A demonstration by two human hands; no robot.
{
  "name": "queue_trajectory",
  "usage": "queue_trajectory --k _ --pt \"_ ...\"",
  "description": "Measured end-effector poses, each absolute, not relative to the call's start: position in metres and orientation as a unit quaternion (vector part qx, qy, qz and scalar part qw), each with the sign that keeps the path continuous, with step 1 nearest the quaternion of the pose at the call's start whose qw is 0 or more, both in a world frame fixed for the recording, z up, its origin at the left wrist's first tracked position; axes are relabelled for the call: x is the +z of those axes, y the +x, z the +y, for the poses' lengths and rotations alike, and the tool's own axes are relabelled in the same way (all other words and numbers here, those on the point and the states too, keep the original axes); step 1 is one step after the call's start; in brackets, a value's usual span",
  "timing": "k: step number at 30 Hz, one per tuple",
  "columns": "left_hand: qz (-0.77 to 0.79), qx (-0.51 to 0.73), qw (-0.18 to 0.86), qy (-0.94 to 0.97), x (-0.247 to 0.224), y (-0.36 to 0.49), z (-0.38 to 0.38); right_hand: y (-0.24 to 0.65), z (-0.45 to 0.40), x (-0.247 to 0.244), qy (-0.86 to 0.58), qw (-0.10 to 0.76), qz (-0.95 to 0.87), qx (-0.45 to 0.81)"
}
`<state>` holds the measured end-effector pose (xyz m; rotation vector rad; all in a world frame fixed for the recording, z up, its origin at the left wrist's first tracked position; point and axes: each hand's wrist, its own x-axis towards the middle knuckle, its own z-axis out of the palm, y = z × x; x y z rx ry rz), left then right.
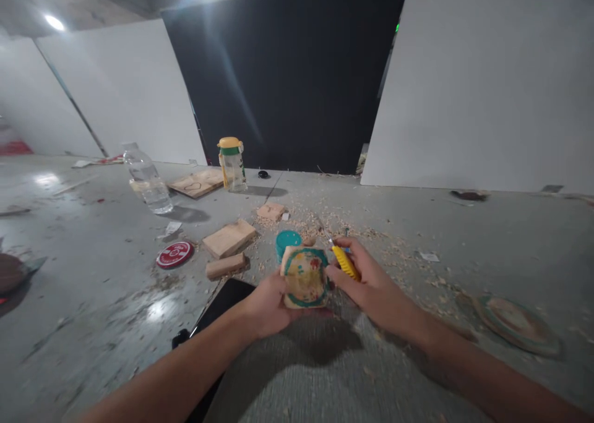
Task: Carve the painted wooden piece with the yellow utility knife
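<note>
My left hand [270,305] is closed on the left edge of a squarish wooden block [304,279]. A green ring and yellow and red smears of paint mark the face turned toward me. In my right hand [366,274] is a carving knife with a yellow handle [346,263], its thin blade pointing up and away to the left. The thumb of that hand rests at the block's right edge. Just behind the block stands a teal round tub [288,242], partly hidden by it.
Wood shavings [371,240] litter the grey floor. Left lie wood pieces [229,237], a red round lid [175,254] and a black flat object [232,296]. Farther back stand a clear bottle [147,182] and a yellow-lidded cup [232,166]. A round disc [517,324] lies right.
</note>
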<state>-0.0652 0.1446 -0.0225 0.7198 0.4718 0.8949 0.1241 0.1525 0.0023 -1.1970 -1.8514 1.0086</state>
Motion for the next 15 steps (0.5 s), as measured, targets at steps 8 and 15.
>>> queue_trajectory --k 8,15 --pt "0.27 0.415 0.735 0.464 -0.026 -0.064 0.145 0.144 0.149 0.016 -0.431 0.197 -0.726 0.499" --pt "0.274 0.387 0.684 0.554 -0.018 -0.06 0.141 0.145 0.138 0.024 -0.414 0.159 -0.664 0.602"
